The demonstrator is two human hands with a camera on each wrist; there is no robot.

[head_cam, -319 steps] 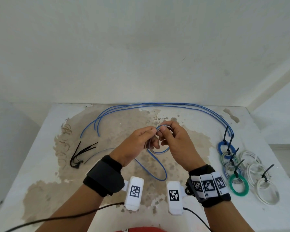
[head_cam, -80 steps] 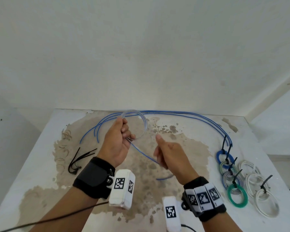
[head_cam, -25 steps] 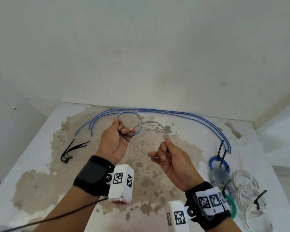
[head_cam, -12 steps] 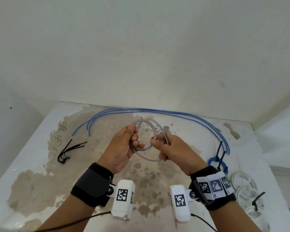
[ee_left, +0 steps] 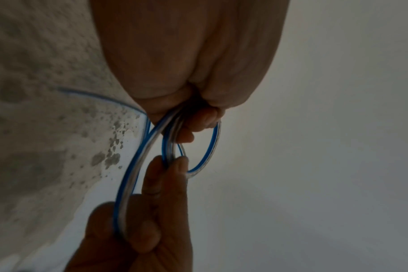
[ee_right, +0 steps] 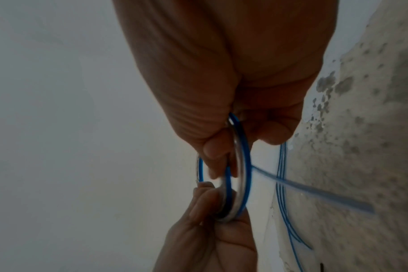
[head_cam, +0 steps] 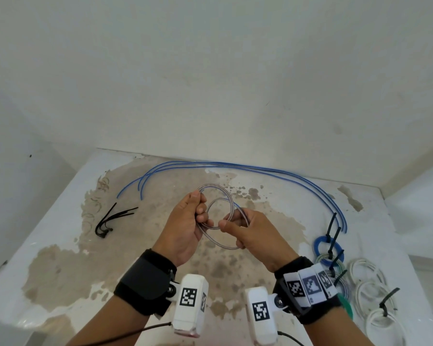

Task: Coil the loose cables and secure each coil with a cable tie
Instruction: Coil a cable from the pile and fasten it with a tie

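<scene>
Both hands hold a clear cable with a blue stripe [head_cam: 216, 222], wound into a few overlapping loops, in the air above the brown-stained middle of the white worktop [head_cam: 60, 248]. The left hand [head_cam: 185, 232] has its thumb and curled fingers [ee_left: 199, 119] pinching the stacked turns at the left side of the coil. The right hand [head_cam: 254, 232] pinches the opposite side between thumb and forefinger, its other fingers [ee_right: 271, 127] curled around the lower loop. From the right wrist view, a loose tail of the same cable runs away from the coil towards the stained surface.

Beyond the coil, three long loose blue cables [head_cam: 235, 167] lie in a wide arc along the far edge of the worktop. To the left of the coil lies a small bunch of black cable ties [head_cam: 110, 219]. To its right, near the worktop's right edge, sit finished coils, each tied with a black tie: a blue coil [head_cam: 318, 244] nearest the arc, and white coils [head_cam: 375, 293] nearer the person.
</scene>
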